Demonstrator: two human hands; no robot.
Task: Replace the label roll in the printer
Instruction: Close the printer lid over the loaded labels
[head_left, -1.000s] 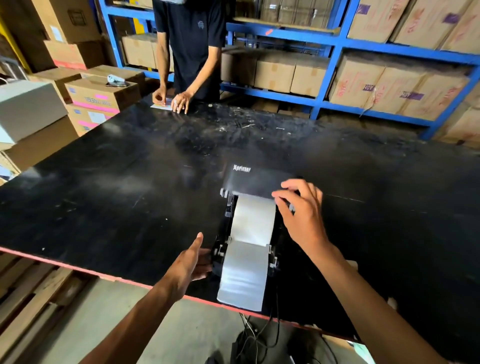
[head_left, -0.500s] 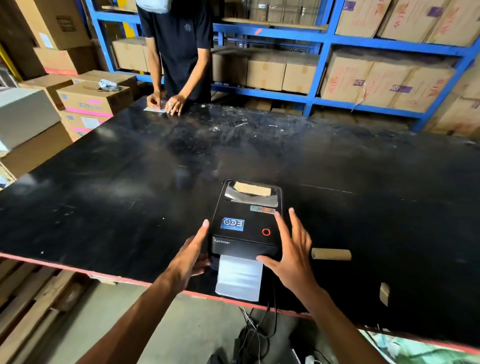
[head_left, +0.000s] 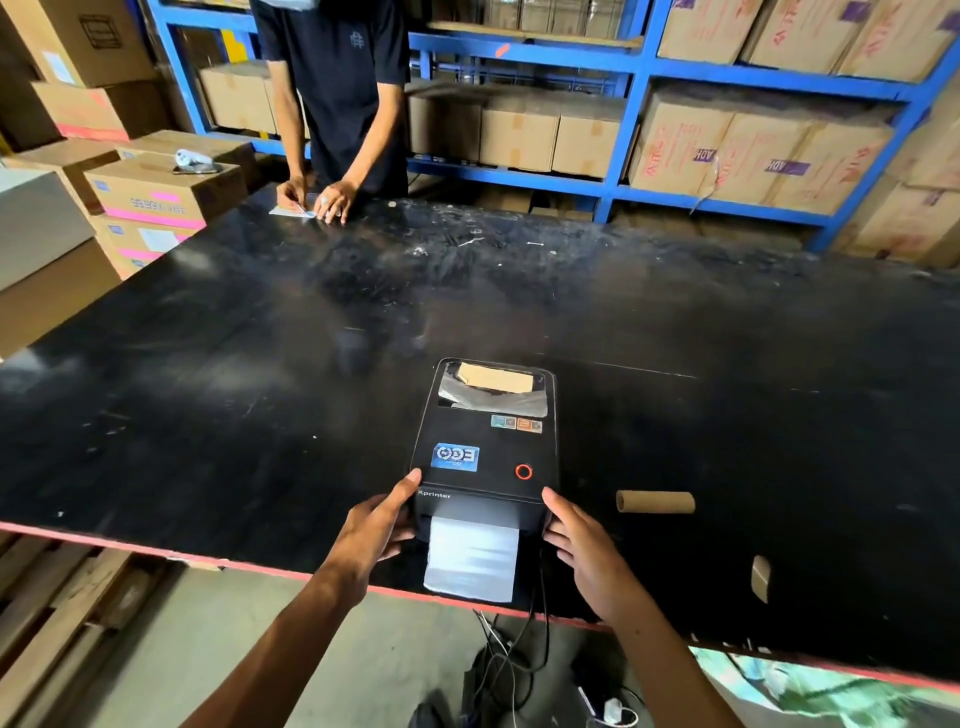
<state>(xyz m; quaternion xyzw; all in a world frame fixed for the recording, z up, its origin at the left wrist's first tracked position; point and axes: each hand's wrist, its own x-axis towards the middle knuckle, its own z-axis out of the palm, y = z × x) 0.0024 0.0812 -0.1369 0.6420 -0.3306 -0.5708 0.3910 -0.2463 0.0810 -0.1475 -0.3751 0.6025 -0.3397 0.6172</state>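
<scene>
A black label printer (head_left: 485, 452) sits with its lid down near the front edge of the black table (head_left: 234, 389). A strip of white labels (head_left: 471, 558) hangs out of its front slot. The roll shows through the lid's window (head_left: 493, 387). My left hand (head_left: 376, 525) presses against the printer's front left corner. On the front right corner rests my right hand (head_left: 584, 553), fingers spread. An empty cardboard core (head_left: 655, 502) lies on the table to the right of the printer.
A small cardboard piece (head_left: 760, 578) lies near the table's front right edge. Cables (head_left: 511, 649) hang below the printer. A person (head_left: 337, 104) stands at the far edge with hands on a paper (head_left: 291, 210). Blue shelves (head_left: 623, 67) and boxes (head_left: 166, 189) surround the table.
The printer's lid has gone from raised to shut over the label roll. My right hand left the lid and both hands now sit at the printer's front corners.
</scene>
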